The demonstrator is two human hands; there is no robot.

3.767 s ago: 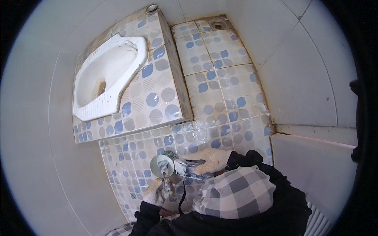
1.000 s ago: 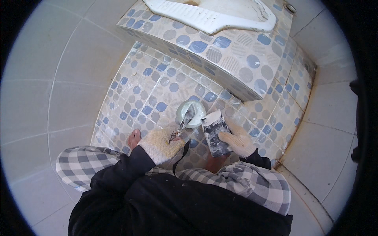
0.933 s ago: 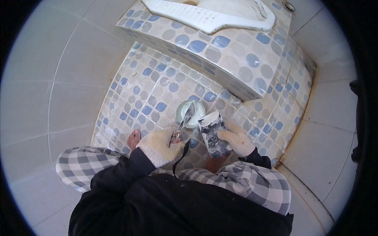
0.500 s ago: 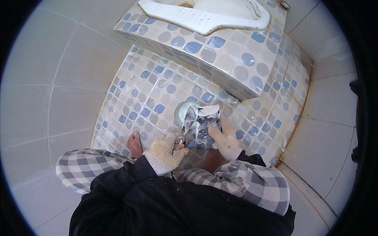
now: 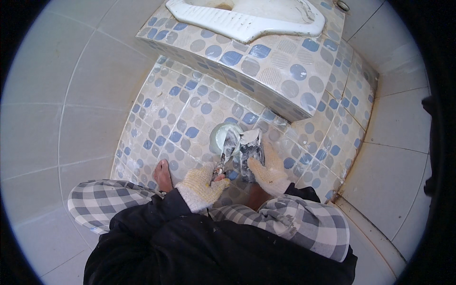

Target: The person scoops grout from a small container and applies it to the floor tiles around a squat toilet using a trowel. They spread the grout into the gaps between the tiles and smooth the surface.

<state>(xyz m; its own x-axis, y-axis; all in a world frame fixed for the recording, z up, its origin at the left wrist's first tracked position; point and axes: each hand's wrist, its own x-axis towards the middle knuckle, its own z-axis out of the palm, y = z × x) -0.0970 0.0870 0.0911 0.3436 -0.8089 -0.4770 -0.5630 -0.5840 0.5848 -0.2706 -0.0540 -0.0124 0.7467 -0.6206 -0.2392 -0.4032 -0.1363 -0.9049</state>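
Note:
My left hand, in a cream knitted glove with bare fingertips showing, is closed around the handle of a small trowel. White paste coats its blade, which points away from me over a pale round bowl on the floor. My right hand, gloved too, grips a dark flat rectangular plate smeared with white paste, thumb across its face. The plate stands tilted just right of the blade, its far edge close to or touching it. Blade and plate hide part of the bowl.
A tiled step with blue and grey dots rises ahead, bearing a white squat toilet. Grey tiled walls close in on both sides. My bare foot rests on the patterned floor, left of the bowl.
The plate in my right hand has turned, so its face now looks narrower and more edge-on. The trowel blade has shifted slightly and still sits beside it.

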